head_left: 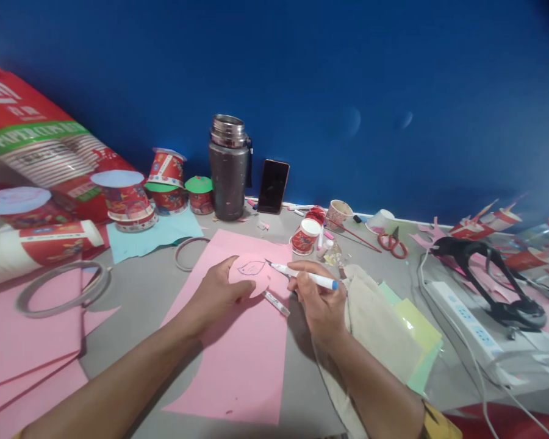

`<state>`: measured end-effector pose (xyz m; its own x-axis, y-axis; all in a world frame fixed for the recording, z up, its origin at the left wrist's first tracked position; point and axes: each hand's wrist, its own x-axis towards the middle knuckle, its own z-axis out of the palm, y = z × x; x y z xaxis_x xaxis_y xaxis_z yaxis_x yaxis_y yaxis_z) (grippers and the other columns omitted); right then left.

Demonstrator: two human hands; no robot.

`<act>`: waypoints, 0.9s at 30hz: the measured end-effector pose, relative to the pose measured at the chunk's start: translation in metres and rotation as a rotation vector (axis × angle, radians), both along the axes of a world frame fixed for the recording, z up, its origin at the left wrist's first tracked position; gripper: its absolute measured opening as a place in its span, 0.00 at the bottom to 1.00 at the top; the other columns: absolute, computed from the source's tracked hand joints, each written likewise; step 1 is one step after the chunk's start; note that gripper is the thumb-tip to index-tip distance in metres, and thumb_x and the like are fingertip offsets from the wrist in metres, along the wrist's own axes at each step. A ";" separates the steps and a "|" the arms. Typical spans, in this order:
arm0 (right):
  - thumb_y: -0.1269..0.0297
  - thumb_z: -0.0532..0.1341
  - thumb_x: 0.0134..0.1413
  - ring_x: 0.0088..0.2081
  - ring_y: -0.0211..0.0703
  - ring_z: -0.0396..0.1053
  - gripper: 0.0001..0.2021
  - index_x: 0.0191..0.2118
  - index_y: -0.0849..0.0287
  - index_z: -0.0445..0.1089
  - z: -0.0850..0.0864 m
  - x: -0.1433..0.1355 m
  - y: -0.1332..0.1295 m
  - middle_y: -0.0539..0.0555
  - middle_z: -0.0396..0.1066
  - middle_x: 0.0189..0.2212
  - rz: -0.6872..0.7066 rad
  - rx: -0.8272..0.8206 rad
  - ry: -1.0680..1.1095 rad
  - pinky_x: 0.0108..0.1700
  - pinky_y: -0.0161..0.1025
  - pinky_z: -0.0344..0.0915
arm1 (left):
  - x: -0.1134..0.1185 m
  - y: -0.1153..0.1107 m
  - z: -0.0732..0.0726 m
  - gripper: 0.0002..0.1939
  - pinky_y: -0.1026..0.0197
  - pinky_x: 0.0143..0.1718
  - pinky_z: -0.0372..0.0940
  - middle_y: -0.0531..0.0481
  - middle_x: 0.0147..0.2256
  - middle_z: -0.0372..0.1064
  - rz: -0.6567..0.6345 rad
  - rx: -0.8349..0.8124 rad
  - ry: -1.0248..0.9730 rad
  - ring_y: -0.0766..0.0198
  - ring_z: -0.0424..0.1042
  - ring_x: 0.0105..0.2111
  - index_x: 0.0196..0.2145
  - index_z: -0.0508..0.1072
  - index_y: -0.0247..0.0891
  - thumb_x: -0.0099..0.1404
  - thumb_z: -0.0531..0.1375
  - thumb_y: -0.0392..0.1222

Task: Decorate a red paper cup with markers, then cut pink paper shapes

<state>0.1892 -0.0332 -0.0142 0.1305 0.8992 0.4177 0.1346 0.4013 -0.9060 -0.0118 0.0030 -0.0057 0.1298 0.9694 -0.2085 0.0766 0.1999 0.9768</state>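
Observation:
My left hand grips a round pink paper piece by its left edge, thumb on top. A leaf- or bird-like outline is drawn on that piece in dark ink. In my right hand is a white marker with a blue end, pinched like a pen. Its dark tip is at the right end of the outline; whether it touches the paper I cannot tell. Beneath both lies a large pink sheet with a cut, uneven lower edge. A white marker cap or pen rests on the sheet below the round piece.
Behind stand a dark thermos, a phone and a red paper cup. Red-handled scissors lie right. A beige cloth, power strip and black stand fill the right; tape and decorated cups the left.

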 end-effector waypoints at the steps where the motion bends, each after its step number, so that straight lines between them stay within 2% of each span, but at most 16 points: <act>1: 0.59 0.64 0.70 0.23 0.36 0.68 0.09 0.45 0.56 0.81 0.001 -0.001 -0.001 0.49 0.76 0.24 0.018 -0.013 -0.004 0.28 0.33 0.66 | 0.000 0.000 0.001 0.17 0.59 0.29 0.61 0.51 0.30 0.76 -0.009 -0.008 -0.014 0.62 0.68 0.28 0.41 0.78 0.38 0.51 0.66 0.39; 5: 0.63 0.64 0.68 0.22 0.35 0.69 0.06 0.41 0.57 0.78 0.002 -0.007 -0.003 0.47 0.74 0.22 0.062 -0.050 -0.001 0.25 0.31 0.65 | 0.001 -0.004 0.006 0.16 0.58 0.28 0.61 0.51 0.30 0.77 -0.027 0.022 0.061 0.61 0.68 0.28 0.40 0.77 0.39 0.52 0.66 0.43; 10: 0.65 0.64 0.66 0.22 0.35 0.70 0.04 0.40 0.57 0.77 0.004 -0.007 -0.004 0.47 0.75 0.22 0.073 -0.017 -0.079 0.27 0.31 0.65 | 0.002 -0.007 0.014 0.17 0.57 0.29 0.63 0.55 0.22 0.73 -0.021 0.035 0.194 0.59 0.68 0.25 0.41 0.77 0.40 0.51 0.66 0.44; 14: 0.65 0.64 0.66 0.22 0.35 0.68 0.05 0.39 0.57 0.78 0.007 -0.004 -0.003 0.47 0.74 0.23 0.022 0.034 -0.114 0.27 0.33 0.65 | 0.002 -0.006 0.016 0.19 0.57 0.29 0.62 0.55 0.21 0.73 -0.023 0.022 0.199 0.58 0.69 0.25 0.42 0.78 0.41 0.51 0.66 0.45; 18: 0.63 0.65 0.66 0.23 0.37 0.69 0.07 0.42 0.56 0.80 0.013 -0.004 -0.001 0.49 0.76 0.25 -0.057 -0.008 -0.041 0.28 0.35 0.66 | 0.002 -0.005 0.012 0.22 0.56 0.29 0.62 0.56 0.20 0.72 -0.014 0.002 0.176 0.57 0.68 0.24 0.46 0.78 0.41 0.51 0.68 0.44; 20: 0.61 0.66 0.64 0.23 0.37 0.69 0.07 0.43 0.56 0.81 0.020 -0.003 0.000 0.50 0.78 0.26 -0.065 -0.052 0.010 0.28 0.35 0.66 | 0.001 -0.004 0.010 0.21 0.56 0.29 0.62 0.56 0.20 0.72 -0.012 0.015 0.163 0.57 0.68 0.24 0.44 0.79 0.41 0.51 0.68 0.45; 23: 0.57 0.67 0.64 0.22 0.35 0.66 0.10 0.44 0.57 0.81 0.038 0.004 0.000 0.51 0.78 0.27 0.011 -0.162 0.067 0.26 0.34 0.63 | 0.001 -0.003 0.010 0.16 0.57 0.28 0.61 0.54 0.23 0.74 -0.026 0.048 0.143 0.58 0.68 0.24 0.39 0.79 0.41 0.51 0.69 0.46; 25: 0.54 0.67 0.65 0.22 0.35 0.65 0.13 0.43 0.58 0.82 0.050 0.012 0.000 0.52 0.78 0.25 0.102 -0.204 0.019 0.24 0.33 0.60 | 0.001 -0.003 0.011 0.16 0.58 0.27 0.59 0.54 0.23 0.74 -0.032 0.056 0.129 0.59 0.67 0.23 0.38 0.79 0.41 0.50 0.69 0.46; 27: 0.52 0.68 0.64 0.22 0.35 0.65 0.14 0.42 0.58 0.83 0.055 0.021 0.004 0.52 0.77 0.25 0.153 -0.185 -0.073 0.24 0.33 0.60 | 0.001 -0.004 0.013 0.19 0.58 0.26 0.59 0.55 0.22 0.72 -0.023 0.037 0.131 0.59 0.67 0.23 0.40 0.80 0.40 0.49 0.70 0.46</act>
<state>0.2106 -0.0292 0.0412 -0.0374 0.9683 0.2471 0.1524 0.2500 -0.9562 -0.0107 -0.0006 0.0068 0.1257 0.9739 -0.1889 0.2082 0.1603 0.9649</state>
